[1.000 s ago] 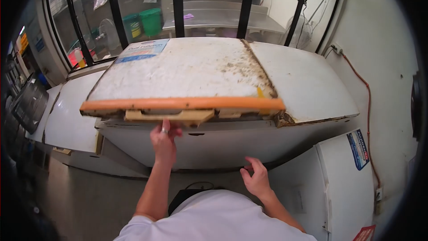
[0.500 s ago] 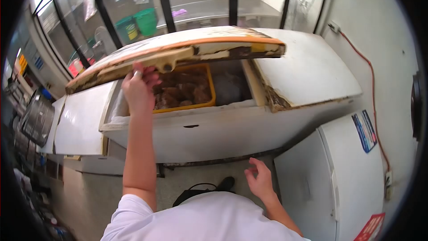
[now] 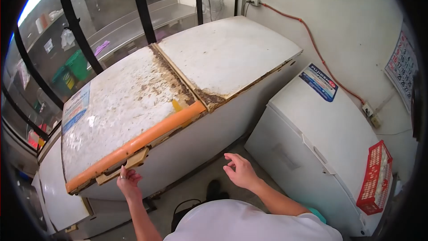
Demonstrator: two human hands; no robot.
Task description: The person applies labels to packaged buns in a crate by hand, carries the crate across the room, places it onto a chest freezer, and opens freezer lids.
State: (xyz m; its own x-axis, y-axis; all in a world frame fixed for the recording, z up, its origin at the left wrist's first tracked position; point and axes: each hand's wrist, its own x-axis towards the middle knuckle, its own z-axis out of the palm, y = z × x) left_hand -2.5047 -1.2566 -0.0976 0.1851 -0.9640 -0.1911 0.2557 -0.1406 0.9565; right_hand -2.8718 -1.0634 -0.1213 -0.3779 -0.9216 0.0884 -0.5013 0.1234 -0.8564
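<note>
The left lid (image 3: 116, 111) of a white chest freezer lies down over its opening, its top rusted and stained. Orange edging (image 3: 138, 141) runs along its front, above a tan handle (image 3: 129, 165). My left hand (image 3: 129, 186) is at this handle, fingers curled against its lower side and a ring on one finger. My right hand (image 3: 242, 172) hangs in the air between the two freezers, fingers loosely bent and apart, holding nothing. The freezer's inside is hidden under the lid.
The freezer's right lid (image 3: 236, 56) is down. A smaller white chest freezer (image 3: 330, 120) stands at right, with a red basket (image 3: 376, 178) on it. An orange cord (image 3: 307, 29) runs along the wall. Black-framed windows (image 3: 142, 9) stand behind.
The left lid has come down from its raised position, covering the yellow crate of brown contents. My left hand has lowered with it. The view has turned to the right.
</note>
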